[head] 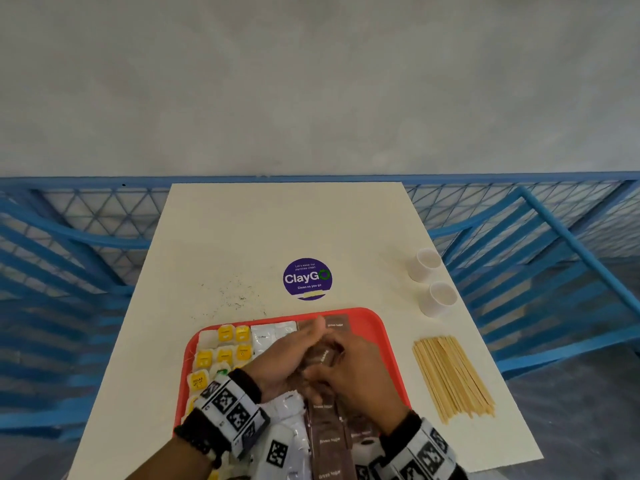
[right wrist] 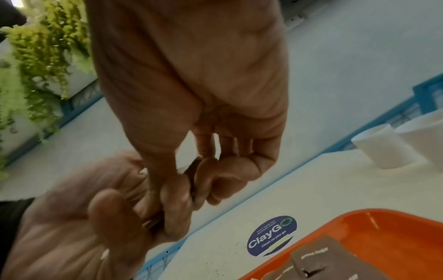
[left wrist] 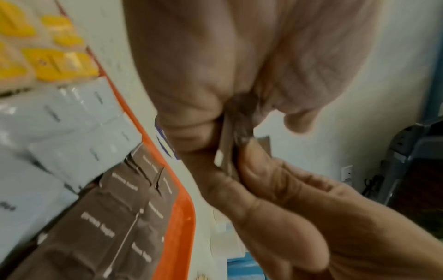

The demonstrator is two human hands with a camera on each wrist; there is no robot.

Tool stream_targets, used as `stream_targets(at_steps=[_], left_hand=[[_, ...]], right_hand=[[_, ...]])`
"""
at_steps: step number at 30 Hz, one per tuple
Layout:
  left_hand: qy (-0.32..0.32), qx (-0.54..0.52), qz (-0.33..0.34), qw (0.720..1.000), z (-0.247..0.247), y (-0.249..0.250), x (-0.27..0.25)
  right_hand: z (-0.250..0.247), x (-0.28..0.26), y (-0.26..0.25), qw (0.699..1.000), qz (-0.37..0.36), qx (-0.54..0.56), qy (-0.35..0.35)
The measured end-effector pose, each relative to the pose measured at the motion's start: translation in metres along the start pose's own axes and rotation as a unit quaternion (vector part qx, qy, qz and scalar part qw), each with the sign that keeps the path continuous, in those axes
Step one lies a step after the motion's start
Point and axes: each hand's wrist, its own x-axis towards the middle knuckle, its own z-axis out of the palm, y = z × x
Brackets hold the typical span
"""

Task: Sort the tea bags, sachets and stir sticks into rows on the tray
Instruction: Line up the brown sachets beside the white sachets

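Both hands meet over the tray's middle: left hand and right hand together pinch a small stack of brown sachets, grip tight. Judged step: laying the brown row on the red tray, right of the white sachets and yellow tea bags. Next calls for peeling one off and laying it flat; stir sticks wait on the table, right.

Yellow tea bags, white sachets and brown sachets are being kept in rows on the red tray; stir sticks are lying bundled beside it.
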Motion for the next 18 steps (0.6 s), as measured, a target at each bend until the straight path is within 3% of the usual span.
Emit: stream_targets(at_steps=[3,7,12,18], left_hand=[[0.007,0.096,0.018,0.995,-0.011,-0.002,-0.005],[0.088,0.179,0.095,0.975,-0.016,-0.004,-0.008],[0.113,0.239,0.156,0.952,-0.015,-0.001,-0.01],[0.156,0.238,0.188,0.94,-0.019,-0.007,-0.013]], right_hand=[[-0.006,0.006,0.006,0.998,0.036,0.05,0.027],[-0.02,0.009,0.004,0.976,0.103,0.194,-0.007],[-0.03,0.01,-0.001,0.971,0.086,0.221,-0.013],[-0.035,0.012,0.01,0.953,0.096,0.281,0.064]])
